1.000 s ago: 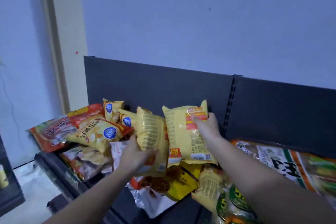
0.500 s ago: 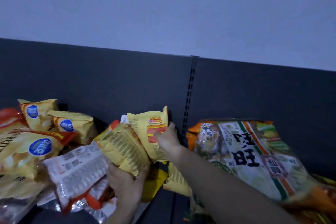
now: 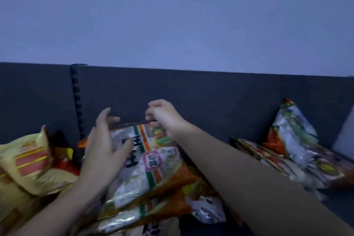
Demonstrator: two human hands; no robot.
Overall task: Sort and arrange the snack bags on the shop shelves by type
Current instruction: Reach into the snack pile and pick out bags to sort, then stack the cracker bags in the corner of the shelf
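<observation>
A large white, orange and green snack bag (image 3: 153,165) with big black characters lies on top of a stack of like bags in the middle of the dark shelf. My right hand (image 3: 164,117) pinches its top edge. My left hand (image 3: 104,149) lies against the bag's left side, fingers spread and thumb on its face. Yellow snack bags (image 3: 28,161) with red stripes are heaped at the left.
The shelf's dark back panel (image 3: 210,97) runs across the view, with a slotted upright (image 3: 76,101) at the left. More white and orange bags (image 3: 293,143) lean and lie at the right. A pale wall rises above.
The view has swung right. Both hands have let go of the yellow bags and moved over to the large white and orange bag, which my right hand now pinches at the top.
</observation>
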